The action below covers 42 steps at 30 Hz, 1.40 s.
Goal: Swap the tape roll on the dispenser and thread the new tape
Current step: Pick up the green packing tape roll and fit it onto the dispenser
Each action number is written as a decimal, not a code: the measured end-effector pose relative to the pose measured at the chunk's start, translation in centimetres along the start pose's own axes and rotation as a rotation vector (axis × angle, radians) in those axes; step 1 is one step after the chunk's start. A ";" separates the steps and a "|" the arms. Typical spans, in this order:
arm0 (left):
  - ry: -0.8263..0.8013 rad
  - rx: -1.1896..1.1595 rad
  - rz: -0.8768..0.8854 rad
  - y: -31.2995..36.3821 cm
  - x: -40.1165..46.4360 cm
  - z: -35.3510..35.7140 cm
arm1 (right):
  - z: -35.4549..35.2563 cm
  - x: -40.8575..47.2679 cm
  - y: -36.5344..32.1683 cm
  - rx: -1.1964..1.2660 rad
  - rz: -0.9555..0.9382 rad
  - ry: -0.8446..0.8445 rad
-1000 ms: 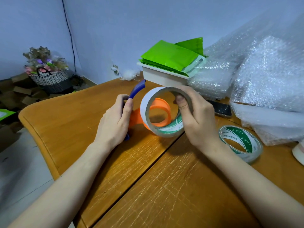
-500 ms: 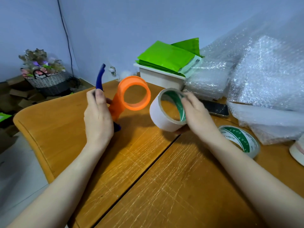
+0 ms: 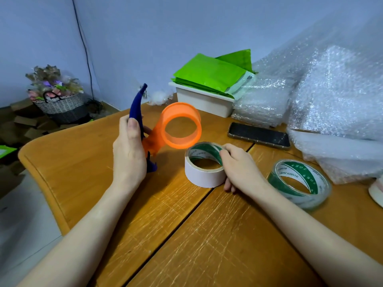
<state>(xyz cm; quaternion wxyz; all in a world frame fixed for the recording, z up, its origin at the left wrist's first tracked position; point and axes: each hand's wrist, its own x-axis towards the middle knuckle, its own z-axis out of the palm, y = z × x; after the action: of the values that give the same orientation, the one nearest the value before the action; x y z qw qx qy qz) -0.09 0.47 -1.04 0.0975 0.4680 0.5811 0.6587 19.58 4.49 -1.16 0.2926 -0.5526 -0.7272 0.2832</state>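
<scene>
My left hand (image 3: pixel 129 158) grips the tape dispenser (image 3: pixel 157 129) by its blue handle and holds it upright above the wooden table (image 3: pixel 83 168). Its orange ring hub is bare, with no roll on it. Just below and right of the hub, a white tape roll (image 3: pixel 202 175) with a green-printed core lies flat on the table. My right hand (image 3: pixel 238 168) holds this roll at its right rim, fingers hooked inside the core. A clear tape roll (image 3: pixel 300 184) with a green core lies flat further right.
A black phone (image 3: pixel 259 135) lies behind the rolls. A white box (image 3: pixel 204 100) with green bags on top stands at the back. Bubble wrap (image 3: pixel 331 96) fills the right side. Another white roll's edge (image 3: pixel 376 191) shows at far right. The table's edge runs along the left.
The white roll came off the orange hub. My right hand lowered it flat onto the table, while my left hand lifted the dispenser up and to the left.
</scene>
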 end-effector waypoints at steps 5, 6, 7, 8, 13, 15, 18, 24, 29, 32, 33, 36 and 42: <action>-0.045 0.012 0.020 0.4 -0.2 -0.1 | -0.7 0.3 -0.4 -0.191 -0.093 -0.006; -0.051 0.011 0.023 0.4 -0.1 -0.1 | -1.0 0.4 -0.5 -0.218 -0.101 -0.025; -0.058 0.014 0.026 0.3 -0.1 0.0 | -1.3 0.5 -0.7 -0.209 -0.112 -0.058; -0.067 0.022 0.032 0.3 -0.1 0.0 | -1.7 0.5 -0.9 -0.178 -0.129 -0.101; -0.120 0.022 0.040 0.0 -0.1 0.1 | -2.8 0.2 -1.4 -0.201 -0.263 -0.276; -0.133 0.019 0.046 0.0 -0.2 0.0 | -3.2 0.3 -1.3 -0.170 -0.291 -0.302; -0.139 0.019 0.043 0.1 -0.2 0.0 | -3.5 0.5 -1.0 -0.184 -0.297 -0.362; -0.133 0.025 0.060 -0.2 -0.1 0.0 | -2.1 0.5 -0.4 -0.255 -0.330 -0.115; -0.130 0.056 0.077 -0.6 0.1 -0.1 | -1.3 0.6 0.3 -0.470 -0.431 0.156; -0.153 0.073 0.082 -0.7 0.1 -0.1 | -1.2 0.6 0.6 -0.536 -0.468 0.213; -0.160 0.073 0.082 -0.8 0.1 -0.1 | -1.2 0.7 0.6 -0.530 -0.468 0.208; -0.174 0.077 0.085 -0.8 0.0 0.0 | -1.2 0.8 0.8 -0.532 -0.479 0.200; -0.177 0.102 0.101 -1.0 0.0 0.0 | -1.4 0.6 0.6 -0.510 -0.471 0.165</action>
<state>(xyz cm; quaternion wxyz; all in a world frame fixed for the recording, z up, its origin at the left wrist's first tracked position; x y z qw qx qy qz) -0.47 0.74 -1.89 0.0912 0.5575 0.5787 0.5882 20.92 5.38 -0.59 0.2600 -0.4462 -0.8559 -0.0283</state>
